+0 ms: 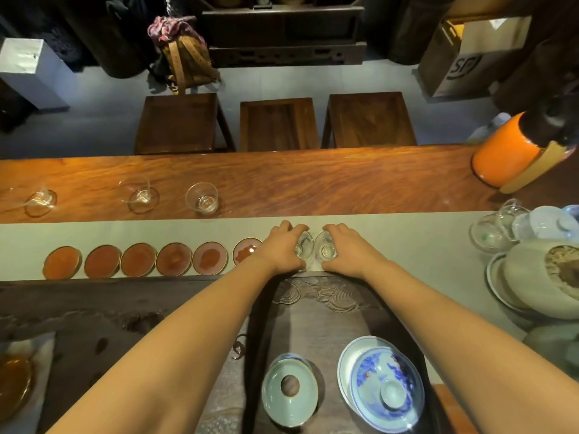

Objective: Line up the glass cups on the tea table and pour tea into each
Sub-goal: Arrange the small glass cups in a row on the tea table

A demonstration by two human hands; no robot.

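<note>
— so where are the hands?

— both reach out over the pale runner (391, 233) on the tea table (282, 180). left hand (280, 247) has its fingers curled around a small glass cup (303, 245), thumb on the near side. right hand (344, 247) is wrapped the same way around a second glass cup (326, 249). the two cups stand side by side, just about touching, between the hands.

— are they lifted?

— cannot tell; they look to be at runner level, upright.

— other cups?

— three more on the bare wood beyond the runner: one clear upright cup (202, 197) left of centre, another (141, 195) further left on a glass coaster, and a third (40, 200) near the left edge, both blurred.

— and on the runner?

— a row of six round reddish coasters (138, 260), edge to edge, running left from the left wrist; the nearest one (246, 250) is partly hidden by that hand.

— closer to the person?

— a dark carved tea tray (329, 302), with a celadon ring-shaped holder (289, 389) and a blue-and-white lidded bowl (387, 386) on its saucer. far right, an orange kettle (507, 155) tilted on the wood, plus glass pitchers (492, 233) clustered by the runner's end.
</note>
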